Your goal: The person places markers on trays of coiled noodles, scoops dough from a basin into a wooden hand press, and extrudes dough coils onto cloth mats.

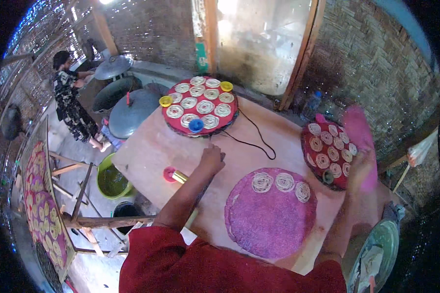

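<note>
My left hand (212,159) is closed above the middle of the table; what it holds, if anything, is hidden. Beside that forearm lies a gold cylinder (180,177) with a round pink-red end. My right hand (361,168) grips the lower edge of a pink round mat (359,139), which is tilted up and smeared by motion. Left of this hand is a red tray (316,166) with several pale noodle-like coils. In front of me lies a purple-pink round mat (274,219) bearing three coils along its far edge.
A red round tray (181,128) with several coils, yellow cups and a blue cup (196,125) sits at the table's far end, near a black cord (254,143). A green tub (113,179) and large domed lid (137,115) stand left. Another person (71,100) works beyond.
</note>
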Motion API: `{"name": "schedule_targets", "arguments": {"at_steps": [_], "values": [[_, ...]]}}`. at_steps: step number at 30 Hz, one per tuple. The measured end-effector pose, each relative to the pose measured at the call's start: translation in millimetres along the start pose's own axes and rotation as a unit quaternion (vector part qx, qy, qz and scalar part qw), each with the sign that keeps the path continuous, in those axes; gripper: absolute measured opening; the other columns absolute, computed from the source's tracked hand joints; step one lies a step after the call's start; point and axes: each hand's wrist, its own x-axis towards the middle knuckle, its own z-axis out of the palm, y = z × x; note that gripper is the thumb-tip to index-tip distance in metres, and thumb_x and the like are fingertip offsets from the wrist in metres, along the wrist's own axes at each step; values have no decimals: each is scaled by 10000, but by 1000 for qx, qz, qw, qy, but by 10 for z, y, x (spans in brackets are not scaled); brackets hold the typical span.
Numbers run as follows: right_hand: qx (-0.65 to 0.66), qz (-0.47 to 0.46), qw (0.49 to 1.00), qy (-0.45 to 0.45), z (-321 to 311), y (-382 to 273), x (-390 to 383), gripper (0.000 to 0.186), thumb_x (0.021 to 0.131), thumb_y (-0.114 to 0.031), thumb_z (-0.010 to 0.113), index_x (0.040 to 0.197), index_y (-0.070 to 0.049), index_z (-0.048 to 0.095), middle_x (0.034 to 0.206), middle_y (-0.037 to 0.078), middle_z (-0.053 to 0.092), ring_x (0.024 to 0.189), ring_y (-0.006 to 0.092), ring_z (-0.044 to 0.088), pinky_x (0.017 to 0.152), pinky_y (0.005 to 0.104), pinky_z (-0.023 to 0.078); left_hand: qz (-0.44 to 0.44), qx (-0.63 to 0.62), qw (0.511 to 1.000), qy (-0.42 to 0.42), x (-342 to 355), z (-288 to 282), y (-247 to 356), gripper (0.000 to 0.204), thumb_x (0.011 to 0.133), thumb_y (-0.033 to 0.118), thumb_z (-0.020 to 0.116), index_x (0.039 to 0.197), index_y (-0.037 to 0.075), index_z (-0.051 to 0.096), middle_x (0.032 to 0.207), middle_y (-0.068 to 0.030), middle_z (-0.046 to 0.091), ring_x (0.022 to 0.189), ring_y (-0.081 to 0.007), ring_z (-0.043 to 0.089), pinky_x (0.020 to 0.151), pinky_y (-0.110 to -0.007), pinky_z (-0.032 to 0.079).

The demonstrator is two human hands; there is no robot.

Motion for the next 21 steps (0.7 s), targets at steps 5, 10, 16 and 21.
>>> {"name": "schedule_targets", "arguments": {"at_steps": [5,10,16,21], "values": [[128,-231,951,-162,731,-2558,-469,245,844,-94,499,1076,-33,549,1098,164,553,991,344,527,936,462,372,-11,-436,890,135,-586,-686,76,683,819,368,642,1315,7,341,1280,-196,446,1138,-341,482,956,-423,410],[173,-484,824,-238,1048,-3849,-1626,380,808,-265,546,1106,-30,554,1204,155,543,1184,315,459,1028,577,229,9,-764,595,249,-1479,-1511,-402,593,860,67,560,1367,65,253,1301,-190,445,1166,-272,479,939,-355,440],[282,-423,813,-283,679,-4328,-2458,412,826,-293,548,1175,-75,538,1269,153,495,1215,323,430,978,613,271,-49,-482,774,408,-1944,-893,-2117,466,839,44,574,1260,12,377,1144,-151,560,1030,-213,559,870,-304,473],[270,-259,817,-438,-73,-3396,-2432,410,818,-267,579,1191,-102,533,1216,141,511,1221,276,407,972,608,278,-78,-425,819,378,-2035,-396,-2556,306,795,114,668,1065,22,557,975,-125,653,816,-201,608,760,-319,503]]}}
